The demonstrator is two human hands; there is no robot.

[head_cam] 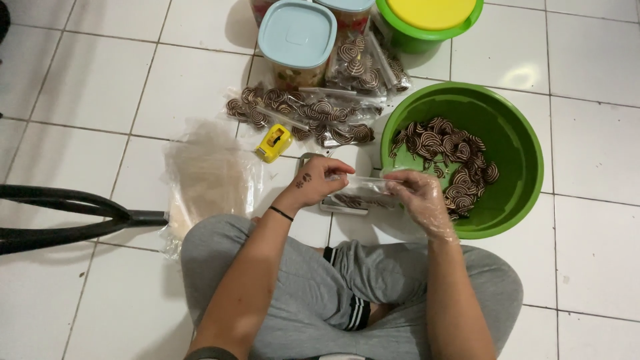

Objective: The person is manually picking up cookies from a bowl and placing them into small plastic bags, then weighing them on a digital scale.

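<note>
— What did you have in your grip?

— A clear plastic bag [365,190] of spiral cookies, over the small scale [333,200] on the floor tiles. My left hand [319,180] pinched its top; my gloved right hand [420,197] clasped the other end.

— How far along?

— Several filled bags [300,113] lay beyond; many cookies [447,157] remained in the green basin [513,140].

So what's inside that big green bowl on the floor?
The green bowl holds a heap of brown-and-cream swirl cookies along its near-left side; the rest of its bottom is bare. The gloved right hand and the clear bag it holds cover the bowl's near-left rim.
</note>
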